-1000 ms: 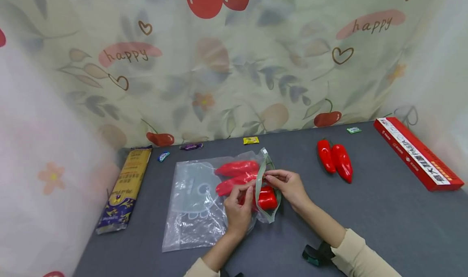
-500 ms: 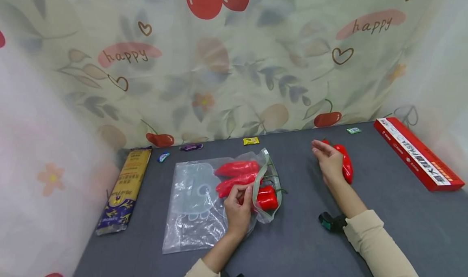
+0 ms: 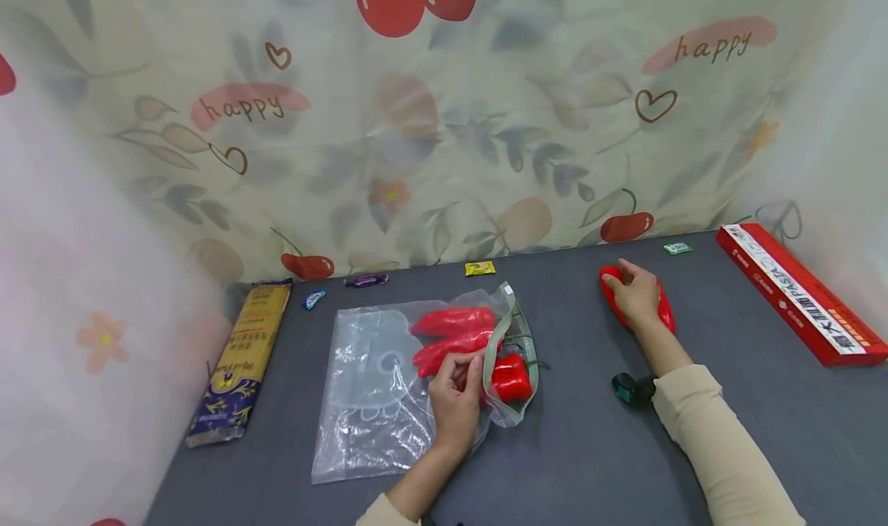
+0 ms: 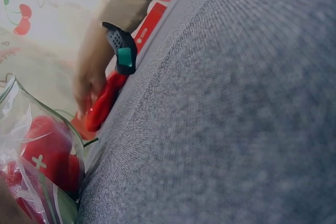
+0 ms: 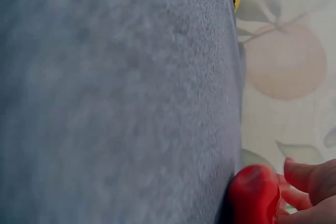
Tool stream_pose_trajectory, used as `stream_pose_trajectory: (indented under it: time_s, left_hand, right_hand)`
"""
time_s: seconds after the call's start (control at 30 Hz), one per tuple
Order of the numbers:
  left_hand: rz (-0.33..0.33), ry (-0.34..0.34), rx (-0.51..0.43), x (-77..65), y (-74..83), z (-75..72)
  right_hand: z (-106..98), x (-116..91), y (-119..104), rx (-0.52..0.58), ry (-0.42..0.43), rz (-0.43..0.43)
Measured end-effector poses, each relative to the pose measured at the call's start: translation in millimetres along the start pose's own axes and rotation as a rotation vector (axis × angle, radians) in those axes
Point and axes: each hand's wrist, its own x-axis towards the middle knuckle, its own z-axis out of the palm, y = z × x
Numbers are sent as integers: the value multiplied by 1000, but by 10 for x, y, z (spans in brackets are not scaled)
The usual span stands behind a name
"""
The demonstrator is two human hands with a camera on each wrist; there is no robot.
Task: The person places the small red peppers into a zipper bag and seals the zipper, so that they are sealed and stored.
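A clear zip bag (image 3: 378, 433) lies on the table with several red peppers (image 3: 454, 322) inside, green stems poking out at its mouth. My left hand (image 3: 454, 402) pinches the near layer of the bag beside the pale green zip edge, and the mouth gapes to the right. To the right, my right hand (image 3: 637, 293) is over two loose red peppers, thumb and fingers around the left red pepper (image 3: 610, 283). That pepper (image 5: 254, 195) shows against the fingers in the right wrist view. The other loose pepper (image 3: 666, 310) is partly hidden behind the hand.
A yellow and purple spaghetti packet (image 3: 239, 364) lies at the left, a red pasta box (image 3: 798, 291) at the right. Along the back are small wrapped sweets: blue (image 3: 314, 299), purple (image 3: 366, 280), yellow (image 3: 479, 268) and green (image 3: 677, 248). A patterned curtain (image 3: 444, 163) stands behind.
My right hand has let go of the bag's mouth and moved right to the loose peppers, where its fingers have closed around one. My left hand has stayed at the bag.
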Motion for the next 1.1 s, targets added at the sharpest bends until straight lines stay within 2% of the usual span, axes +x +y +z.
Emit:
stream_pose_trajectory:
  time_s: [0.13,0.3,0.37,0.43,0.5,0.53,0.7,0.77,0.83,0.9,1.0,1.1]
  left_hand:
    - [15,4,11,4,3,8]
    - [15,18,28,7,13,11]
    - [19,17,32,4,15,12]
    - [25,13,30,-3,15,14]
    - [24,8,23,-9,9,14]
    - [18,8,20,-11,8,14]
    - [24,10,16,0,7,11]
    - [42,6,19,9,17,10]
    - [68,2,17,18,31,11]
    - [98,6,24,28,46,12]
    - [129,13,30,34,60,13]
    - [136,16,24,33,53,15]
  right_hand:
    - [39,-29,-12,-26,-119,-18]
    - [88,-95,-31,-114,-301,-68]
    - [96,-138,-35,-148,-334,-90]
    - [96,-187,-39,-136,-340,-90]
    - [100,-249,-63,-45,-320,-71]
    - [105,-285,-84,47,-312,-51]
    - [165,-546,-263,695,-353,111]
    - [215,-680,-341,861,-367,168]
    - [286,-818,-412,938,-342,193]
    - [377,-946,-463,964,-297,203]
    - [511,-1101,-496,950,-238,181]
    - [579,-1180,-500,919,-220,135]
